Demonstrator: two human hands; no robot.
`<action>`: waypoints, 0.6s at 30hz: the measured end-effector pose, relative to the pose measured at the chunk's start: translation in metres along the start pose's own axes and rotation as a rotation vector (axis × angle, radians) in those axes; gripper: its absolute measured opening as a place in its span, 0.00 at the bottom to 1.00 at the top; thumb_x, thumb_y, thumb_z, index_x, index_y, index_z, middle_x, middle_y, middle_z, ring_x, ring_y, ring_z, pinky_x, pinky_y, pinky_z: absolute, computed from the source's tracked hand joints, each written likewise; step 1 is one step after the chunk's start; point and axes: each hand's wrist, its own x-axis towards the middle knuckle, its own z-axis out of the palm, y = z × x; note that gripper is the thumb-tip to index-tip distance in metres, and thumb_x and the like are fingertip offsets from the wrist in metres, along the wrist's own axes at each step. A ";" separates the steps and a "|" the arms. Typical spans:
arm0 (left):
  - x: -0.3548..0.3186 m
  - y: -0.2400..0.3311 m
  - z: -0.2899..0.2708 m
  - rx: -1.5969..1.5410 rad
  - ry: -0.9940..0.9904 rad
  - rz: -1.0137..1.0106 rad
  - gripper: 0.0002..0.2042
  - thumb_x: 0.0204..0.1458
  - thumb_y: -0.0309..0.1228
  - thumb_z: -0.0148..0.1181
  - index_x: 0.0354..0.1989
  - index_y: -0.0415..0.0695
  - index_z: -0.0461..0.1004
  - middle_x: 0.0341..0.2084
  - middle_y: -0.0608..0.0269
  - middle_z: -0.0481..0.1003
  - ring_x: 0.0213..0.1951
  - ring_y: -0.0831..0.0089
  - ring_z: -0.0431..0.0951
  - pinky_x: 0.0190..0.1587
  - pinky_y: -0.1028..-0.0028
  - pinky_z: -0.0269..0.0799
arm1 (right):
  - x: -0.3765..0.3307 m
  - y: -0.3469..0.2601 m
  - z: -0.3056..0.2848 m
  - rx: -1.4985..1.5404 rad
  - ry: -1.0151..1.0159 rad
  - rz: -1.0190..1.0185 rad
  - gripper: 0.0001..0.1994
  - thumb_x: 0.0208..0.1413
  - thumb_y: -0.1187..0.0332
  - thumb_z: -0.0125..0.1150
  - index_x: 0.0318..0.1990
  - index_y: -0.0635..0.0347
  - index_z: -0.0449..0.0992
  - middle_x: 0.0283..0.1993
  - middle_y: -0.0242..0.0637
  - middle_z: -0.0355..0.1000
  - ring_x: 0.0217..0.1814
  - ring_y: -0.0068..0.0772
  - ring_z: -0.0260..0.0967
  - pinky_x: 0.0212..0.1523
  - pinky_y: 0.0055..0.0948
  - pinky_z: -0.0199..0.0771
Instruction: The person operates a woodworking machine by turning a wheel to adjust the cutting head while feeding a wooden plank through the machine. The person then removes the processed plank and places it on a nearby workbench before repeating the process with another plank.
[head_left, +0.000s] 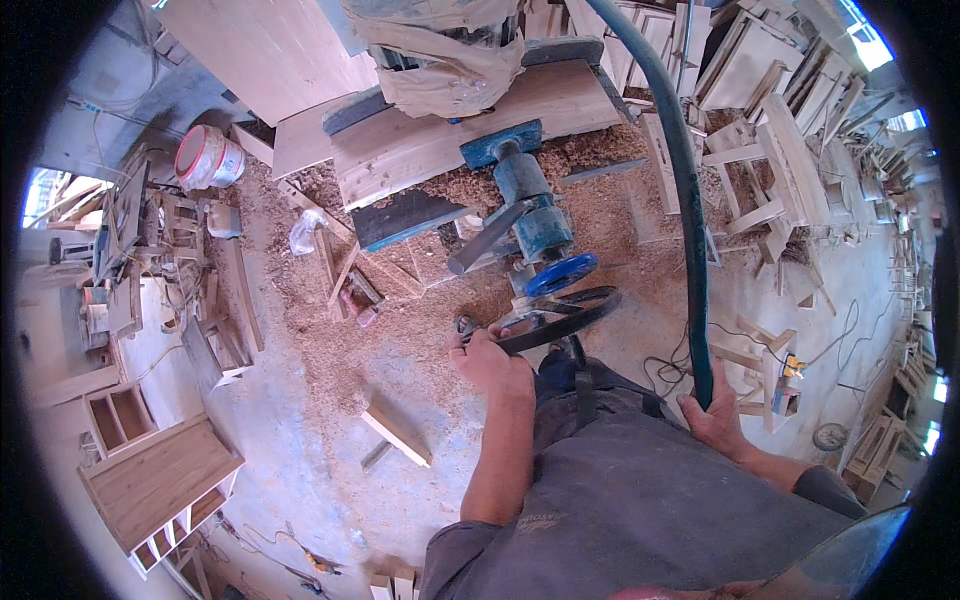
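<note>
My left hand [490, 362] is closed at the left edge of a black handwheel [566, 328], its fingers wrapped round the rim or a handle there. Farther right, my right hand [712, 412] grips the lower end of a long dark green bar [688, 190], which rises past the machine. Just above the handwheel sits a smaller blue wheel [562, 274]. Both wheels belong to a teal machine column [532, 195] with a grey lever [485, 238] sticking out to the left. On the machine table lies a pale wooden board [400, 150], beneath a head wrapped in plastic sheeting [445, 75].
Sawdust and shavings cover the floor round the machine. Wood offcuts [397, 432] lie to the left, with a red-and-white bucket [210, 158] farther back. A wooden cabinet [160, 480] stands at the lower left. Wooden frames [775, 180] and a cable [665, 375] are on the right.
</note>
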 end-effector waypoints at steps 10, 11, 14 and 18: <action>0.090 -0.009 -0.054 -0.016 -0.173 -0.228 0.19 0.38 0.12 0.39 0.42 0.37 0.59 0.33 0.49 0.66 0.25 0.68 0.67 0.26 0.75 0.70 | 0.006 0.015 0.000 -0.021 0.005 -0.001 0.19 0.49 0.71 0.64 0.47 0.62 0.66 0.34 0.44 0.67 0.34 0.41 0.67 0.36 0.37 0.67; 0.104 -0.010 -0.059 -0.030 -0.161 -0.297 0.17 0.37 0.13 0.39 0.40 0.36 0.58 0.32 0.49 0.65 0.25 0.68 0.66 0.25 0.76 0.70 | 0.007 0.019 -0.001 -0.033 -0.008 0.016 0.19 0.49 0.71 0.64 0.47 0.62 0.66 0.34 0.44 0.67 0.34 0.41 0.67 0.36 0.37 0.67; 0.113 -0.011 -0.056 -0.067 -0.190 -0.427 0.15 0.34 0.14 0.40 0.36 0.33 0.57 0.30 0.49 0.64 0.24 0.68 0.65 0.23 0.78 0.70 | 0.011 0.031 -0.004 -0.057 0.035 -0.100 0.19 0.49 0.72 0.64 0.48 0.62 0.66 0.33 0.43 0.66 0.33 0.39 0.67 0.35 0.38 0.67; 0.143 -0.030 -0.065 -0.216 -0.191 -0.620 0.10 0.36 0.15 0.44 0.32 0.32 0.60 0.26 0.55 0.62 0.21 0.70 0.63 0.23 0.77 0.68 | 0.014 0.028 -0.011 0.022 0.012 0.040 0.19 0.49 0.72 0.64 0.48 0.62 0.66 0.33 0.41 0.66 0.33 0.34 0.66 0.35 0.36 0.67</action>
